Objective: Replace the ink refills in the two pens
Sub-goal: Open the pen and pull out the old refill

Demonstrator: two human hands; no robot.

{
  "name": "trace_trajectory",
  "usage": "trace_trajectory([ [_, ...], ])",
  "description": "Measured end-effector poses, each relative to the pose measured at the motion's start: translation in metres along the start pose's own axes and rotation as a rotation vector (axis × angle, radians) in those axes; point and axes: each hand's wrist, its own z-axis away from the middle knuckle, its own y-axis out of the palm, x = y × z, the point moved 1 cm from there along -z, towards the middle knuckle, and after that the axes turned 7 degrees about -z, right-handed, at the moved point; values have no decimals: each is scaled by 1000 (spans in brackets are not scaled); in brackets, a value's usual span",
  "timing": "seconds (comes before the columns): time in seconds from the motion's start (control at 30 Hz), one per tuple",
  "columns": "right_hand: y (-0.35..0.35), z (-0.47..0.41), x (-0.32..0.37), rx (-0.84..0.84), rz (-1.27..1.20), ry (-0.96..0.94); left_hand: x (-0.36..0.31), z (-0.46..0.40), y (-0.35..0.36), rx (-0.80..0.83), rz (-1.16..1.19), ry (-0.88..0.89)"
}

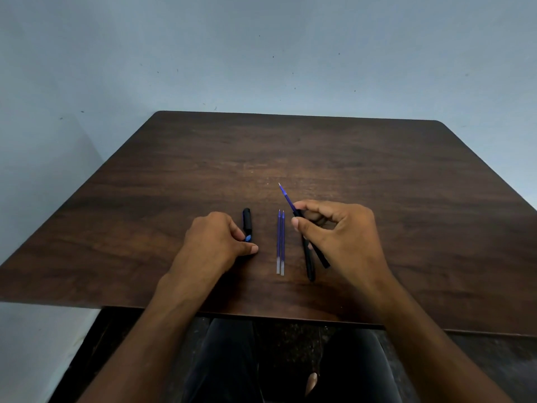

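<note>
A dark wood-grain bench (pixel 290 152) with rounded far corners stands against a pale blue-grey wall (pixel 261 53) flecked with small dark marks. Below its near edge lie a dark floor and the person's dark-trousered legs.

Near the middle of the bench, two blue ink refills (pixel 280 242) lie side by side, touching or nearly so, tips pointing away from the person. Just right of them a black pen barrel (pixel 310 264) lies on the wood, its far end hidden under the right hand (pixel 337 228). That hand's fingers are curled round a second black barrel (pixel 322 258), held tilted off the surface, with a blue refill (pixel 286 196) sticking out of its far end, tip up and to the left. How far that refill sits inside the barrel cannot be made out.

Left of the loose refills, the left hand (pixel 215 239) rests on the bench, its fingers curled and pinching a short black pen piece (pixel 247 221) with a blue end. The piece's near part is covered by the fingers, so whether it is a cap or a front section is unclear.
</note>
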Motion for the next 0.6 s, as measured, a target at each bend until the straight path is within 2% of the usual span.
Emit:
trace_trajectory([
  [0.4,-1,1,0,-7,28,-19,4,-1,-5,-51,130,14],
  [0.53,-1,1,0,2,-16,2,3,2,-12,-249,307,101],
  [0.6,-1,0,-2,14,-88,38,-2,5,-10,-287,444,188],
])
